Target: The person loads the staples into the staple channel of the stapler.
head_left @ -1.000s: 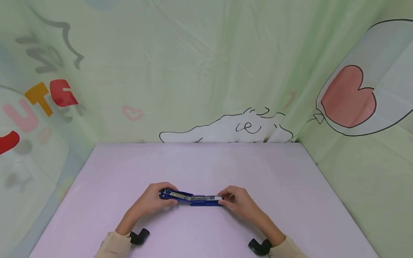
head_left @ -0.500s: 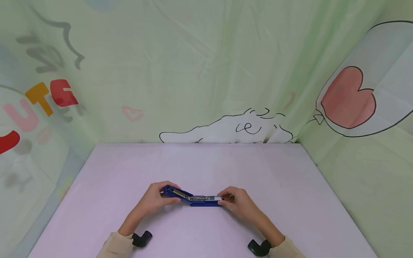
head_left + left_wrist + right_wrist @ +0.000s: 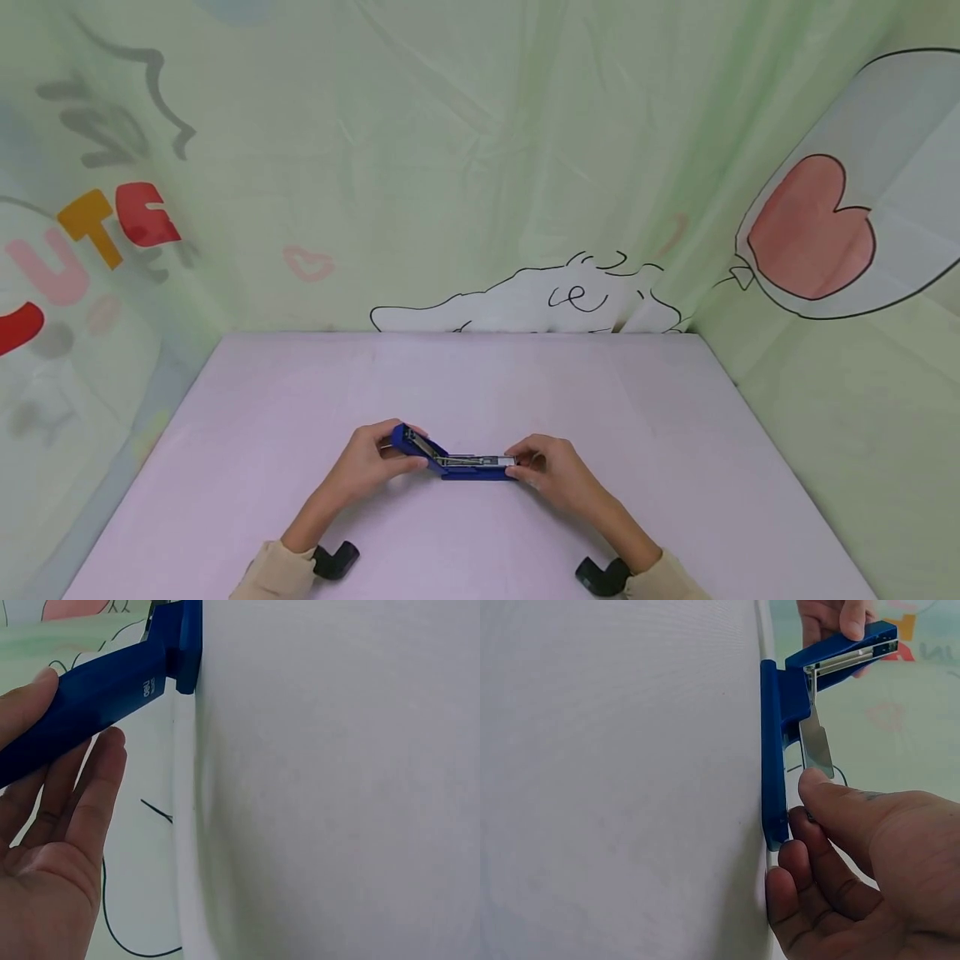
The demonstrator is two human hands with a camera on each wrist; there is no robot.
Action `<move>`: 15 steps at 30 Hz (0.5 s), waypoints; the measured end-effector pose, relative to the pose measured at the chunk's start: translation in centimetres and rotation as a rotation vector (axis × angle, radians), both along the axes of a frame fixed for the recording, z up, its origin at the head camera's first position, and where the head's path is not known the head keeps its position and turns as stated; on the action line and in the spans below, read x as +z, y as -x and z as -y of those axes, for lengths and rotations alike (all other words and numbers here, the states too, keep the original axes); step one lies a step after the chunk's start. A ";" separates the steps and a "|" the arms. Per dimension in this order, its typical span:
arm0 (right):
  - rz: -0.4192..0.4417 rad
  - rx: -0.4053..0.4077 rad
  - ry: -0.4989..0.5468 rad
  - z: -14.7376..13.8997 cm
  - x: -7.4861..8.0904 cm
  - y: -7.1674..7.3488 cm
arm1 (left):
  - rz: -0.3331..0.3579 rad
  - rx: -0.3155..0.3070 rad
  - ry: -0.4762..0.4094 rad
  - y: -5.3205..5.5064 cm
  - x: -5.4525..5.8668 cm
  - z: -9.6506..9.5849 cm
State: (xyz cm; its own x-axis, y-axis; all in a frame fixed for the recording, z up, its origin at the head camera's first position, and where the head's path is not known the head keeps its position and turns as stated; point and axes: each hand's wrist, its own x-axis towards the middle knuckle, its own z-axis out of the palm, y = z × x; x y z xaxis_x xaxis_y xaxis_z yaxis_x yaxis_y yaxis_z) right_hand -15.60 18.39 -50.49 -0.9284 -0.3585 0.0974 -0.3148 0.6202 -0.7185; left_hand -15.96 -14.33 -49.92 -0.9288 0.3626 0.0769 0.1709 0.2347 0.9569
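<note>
A blue stapler (image 3: 476,476) is folded wide open, its base on the table and its top cover swung up to the left. My left hand (image 3: 366,460) grips that cover (image 3: 105,694) between thumb and fingers. At the other end, my right hand (image 3: 558,472) pinches the tip of the metal staple magazine (image 3: 816,742). The magazine stands raised a little off the base (image 3: 773,757) in the right wrist view. Inside the lifted cover, a metal channel (image 3: 847,660) shows. The magazine's very tip is hidden behind my right thumb.
The pale lilac table (image 3: 480,383) spreads out around the stapler. Behind it hangs a light green printed curtain (image 3: 450,167), which also closes off both sides. A black wrist camera mount sits at each beige sleeve (image 3: 277,571).
My left hand has moved right and slightly up, swinging the stapler's cover to a steeper angle. My right hand has stayed at the magazine's end.
</note>
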 end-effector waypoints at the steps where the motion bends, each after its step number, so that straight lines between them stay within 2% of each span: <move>1: -0.002 0.002 0.000 0.0 0.0 0.0 | -0.007 0.001 -0.003 0.0 0.0 -0.1; 8: 0.004 0.006 -0.005 0.0 0.1 -0.1 | -0.024 0.000 -0.023 -0.2 0.2 -0.6; 15: 0.019 0.000 -0.009 0.0 0.2 0.0 | -0.075 0.004 0.053 0.0 0.6 -1.2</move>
